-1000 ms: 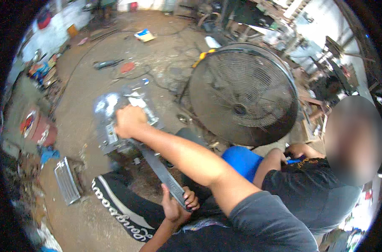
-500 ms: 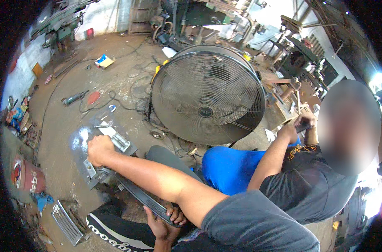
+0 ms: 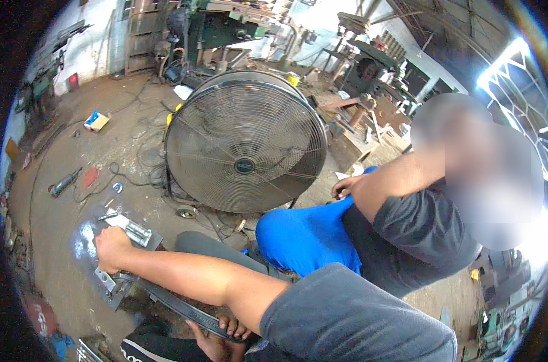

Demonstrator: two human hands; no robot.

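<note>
A workshop's dusty concrete floor [image 3: 63,151] is seen from the head camera, with a big round fan [image 3: 245,140] standing upright on it. The right hand [image 3: 112,248] is closed into a fist on a shiny metal plate [image 3: 84,244] lying flat on the floor. The left hand [image 3: 216,338] is curled around the near end of a dark flat bar [image 3: 177,306], which runs toward the plate. A seated person's hand [image 3: 345,187] rests on a blue knee.

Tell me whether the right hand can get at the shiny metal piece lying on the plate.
Probably yes. The right hand rests as a fist on the metal plate, the shiny metal piece lies close beside it, and nothing sits between them.
</note>
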